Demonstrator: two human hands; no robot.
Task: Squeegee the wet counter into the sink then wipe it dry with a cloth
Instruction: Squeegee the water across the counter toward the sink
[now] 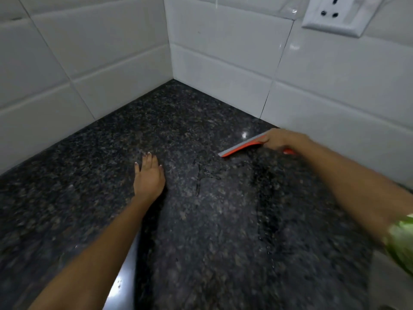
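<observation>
head | r hand (283, 139) holds squeegee (242, 147) | wet granite counter (201, 220) | tiled corner (171, 63)

The one camera sits on my head and looks forward and steeply down into the corner where two white tiled walls (125, 70) meet over the dark speckled granite counter (107, 139). It is close: both my forearms reach in from the bottom edge. A white wall socket (335, 15) marks the top right. The wide lens bends the tile lines.
</observation>
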